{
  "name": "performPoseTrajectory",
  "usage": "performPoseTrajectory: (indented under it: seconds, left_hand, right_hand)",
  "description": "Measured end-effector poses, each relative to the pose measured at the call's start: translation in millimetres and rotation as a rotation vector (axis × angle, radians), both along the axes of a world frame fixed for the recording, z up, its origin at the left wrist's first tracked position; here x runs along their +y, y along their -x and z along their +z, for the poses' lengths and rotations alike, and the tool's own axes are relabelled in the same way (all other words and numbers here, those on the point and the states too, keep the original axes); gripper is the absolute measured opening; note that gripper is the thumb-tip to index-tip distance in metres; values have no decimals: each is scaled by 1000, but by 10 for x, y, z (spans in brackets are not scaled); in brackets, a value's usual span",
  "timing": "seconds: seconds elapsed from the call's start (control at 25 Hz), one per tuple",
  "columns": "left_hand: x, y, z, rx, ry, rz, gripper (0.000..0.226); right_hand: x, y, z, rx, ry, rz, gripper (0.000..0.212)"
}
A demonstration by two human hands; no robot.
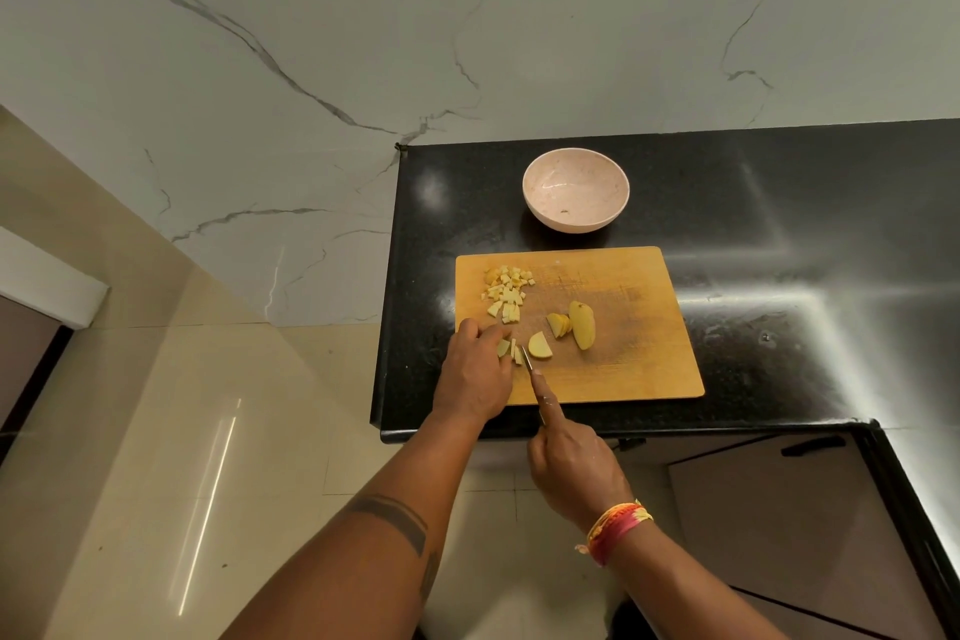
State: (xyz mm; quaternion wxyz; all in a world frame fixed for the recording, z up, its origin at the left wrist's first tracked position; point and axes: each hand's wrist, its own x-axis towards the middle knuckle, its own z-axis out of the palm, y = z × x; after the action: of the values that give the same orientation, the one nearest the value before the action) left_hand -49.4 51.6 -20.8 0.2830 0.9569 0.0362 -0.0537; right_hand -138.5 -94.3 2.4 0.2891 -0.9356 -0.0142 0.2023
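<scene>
left hand: the left hand [475, 374] rests on the near-left part of the cutting board [639, 353], its fingers curled down and pinching the potato strips [511, 351] against the wood.
right hand: the right hand [571, 468] hangs just past the front edge of the counter [779, 224], fingers wrapped round the knife handle, index finger stretched along the top of the blade.
knife: the knife [528, 360] points away from the person, with its blade standing right beside the left fingertips and against the strips (whether the edge is already through them i cannot tell).
potato strips: pale and narrow, at the near-left of the board, partly hidden under the left fingers.
half-round slice: the half-round slice [540, 345] lies flat just right of the blade.
slice stack: the slice stack [558, 325] is fanned out near the middle of the board, leaning on the potato chunk [582, 325].
potato chunk: long and yellow, the largest uncut piece, just right of the stack.
diced pile: the diced pile [506, 288] sits toward the far-left corner of the board, beyond the left hand.
cutting board: wooden, scored with cut marks, lying flat on the black counter near its left end.
bowl: the bowl [575, 190] is pink and upright, beyond the board and apart from it.
wristband: the wristband [613, 528] of orange and pink thread circles the right wrist.
</scene>
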Motion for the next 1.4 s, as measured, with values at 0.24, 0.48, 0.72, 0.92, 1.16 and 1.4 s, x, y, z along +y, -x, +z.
performPoseTrajectory:
  seconds: [0.24, 0.48, 0.72, 0.92, 1.16, 1.4]
  left_hand:
    - [-60, -23, -13, -13, -26, 40, 43]
    - [-3, -7, -32, -8, -13, 9, 47]
    - [1, 0, -31, 6, -1, 36, 48]
    - [21, 0, -13, 2, 1, 9, 50]
    - [-14, -19, 21, 3, -16, 6, 50]
    - [117, -97, 12, 14, -42, -101, 44]
  right_hand:
    - [17, -62, 26, -18, 11, -8, 78]
    - [36, -238, 22, -4, 41, 17, 76]
    - [-45, -219, 12, -8, 81, 77, 77]
    - [-59, -162, 8, -7, 81, 90, 79]
    - [-32, -146, 30, -13, 60, 51, 76]
    - [7, -102, 78, -6, 12, 33, 75]
